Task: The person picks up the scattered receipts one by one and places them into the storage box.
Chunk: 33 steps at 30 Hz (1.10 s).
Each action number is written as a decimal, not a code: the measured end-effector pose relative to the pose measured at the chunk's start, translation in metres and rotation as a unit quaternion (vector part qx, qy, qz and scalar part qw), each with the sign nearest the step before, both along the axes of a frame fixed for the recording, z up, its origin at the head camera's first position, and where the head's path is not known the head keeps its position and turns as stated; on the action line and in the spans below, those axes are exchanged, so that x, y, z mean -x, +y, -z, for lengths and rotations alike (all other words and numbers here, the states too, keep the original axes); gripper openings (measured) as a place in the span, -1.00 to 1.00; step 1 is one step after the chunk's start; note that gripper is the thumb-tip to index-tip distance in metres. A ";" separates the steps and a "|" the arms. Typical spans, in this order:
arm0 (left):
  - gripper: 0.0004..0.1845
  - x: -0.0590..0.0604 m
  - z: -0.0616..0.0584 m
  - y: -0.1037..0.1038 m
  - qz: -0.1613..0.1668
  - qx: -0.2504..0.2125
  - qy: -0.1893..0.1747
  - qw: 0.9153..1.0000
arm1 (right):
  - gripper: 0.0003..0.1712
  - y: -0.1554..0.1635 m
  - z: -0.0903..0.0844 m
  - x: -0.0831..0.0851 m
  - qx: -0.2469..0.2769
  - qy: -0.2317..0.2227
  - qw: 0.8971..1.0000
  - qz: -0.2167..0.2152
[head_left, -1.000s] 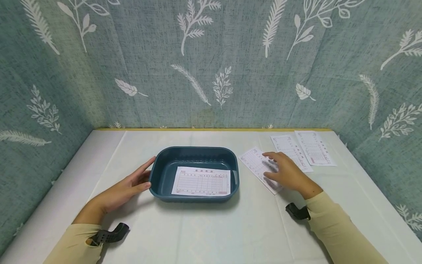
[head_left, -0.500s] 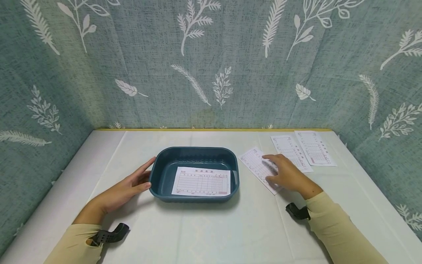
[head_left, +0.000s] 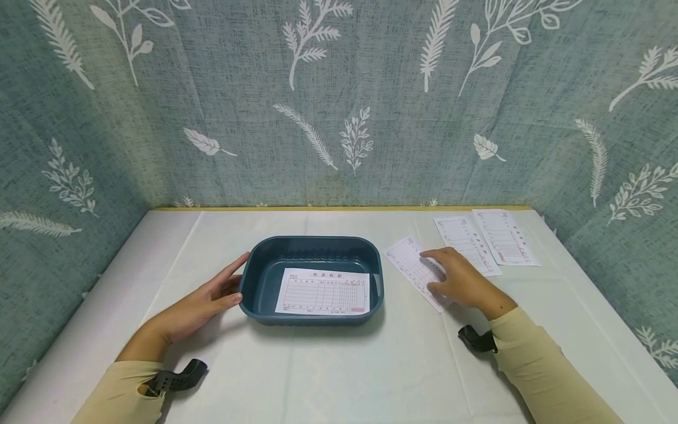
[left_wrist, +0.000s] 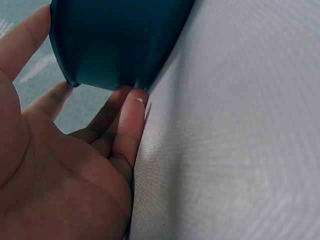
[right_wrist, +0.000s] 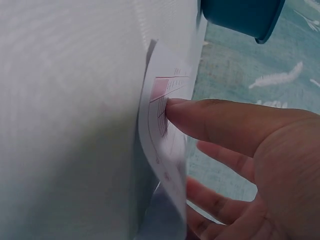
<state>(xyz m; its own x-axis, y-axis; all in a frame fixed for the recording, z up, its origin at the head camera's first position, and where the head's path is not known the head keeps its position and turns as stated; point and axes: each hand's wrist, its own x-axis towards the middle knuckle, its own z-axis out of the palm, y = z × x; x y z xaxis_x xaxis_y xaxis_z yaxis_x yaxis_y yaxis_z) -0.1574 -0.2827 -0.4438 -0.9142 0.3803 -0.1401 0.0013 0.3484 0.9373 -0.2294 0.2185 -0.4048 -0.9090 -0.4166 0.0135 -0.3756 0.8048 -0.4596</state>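
Note:
A dark teal plastic basin point(head_left: 312, 321) stands mid-table with a printed receipt slip point(head_left: 324, 291) lying in it. My left hand point(head_left: 203, 300) rests against the basin's left end, thumb and fingers spread; in the left wrist view the fingertips touch its wall point(left_wrist: 120, 40). Right of the basin, my right hand point(head_left: 466, 280) is over another receipt slip point(head_left: 408, 259), thumb and index finger apart. The right wrist view has the thumb tip on that slip's printed face point(right_wrist: 172, 135), and the slip's edge bends up off the table. The other fingers are partly hidden behind the slip.
Two more receipt slips lie at the back right, one point(head_left: 461, 229) beside the other point(head_left: 505, 235). A white cloth covers the table point(head_left: 328, 377). Leaf-patterned fabric point(head_left: 339, 118) walls the back and both sides. Black wrist mounts point(head_left: 180, 377) sit on both sleeves.
My right thumb and index finger have lowered slightly onto the slip. The left hand and basin stay where they were.

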 end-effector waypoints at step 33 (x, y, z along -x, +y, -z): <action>-0.19 -0.001 -0.001 0.000 0.007 0.005 0.010 1.000 | -0.13 -0.003 -0.003 -0.003 -0.013 -0.008 1.000 -0.008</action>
<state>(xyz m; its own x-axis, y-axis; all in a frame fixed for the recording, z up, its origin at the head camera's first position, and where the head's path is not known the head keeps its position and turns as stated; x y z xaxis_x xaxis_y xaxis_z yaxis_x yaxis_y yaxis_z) -0.1568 -0.2822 -0.4426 -0.9117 0.3910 -0.1262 0.0238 0.3568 0.9339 -0.2267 0.2152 -0.4020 -0.9018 -0.4319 -0.0123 -0.3819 0.8102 -0.4447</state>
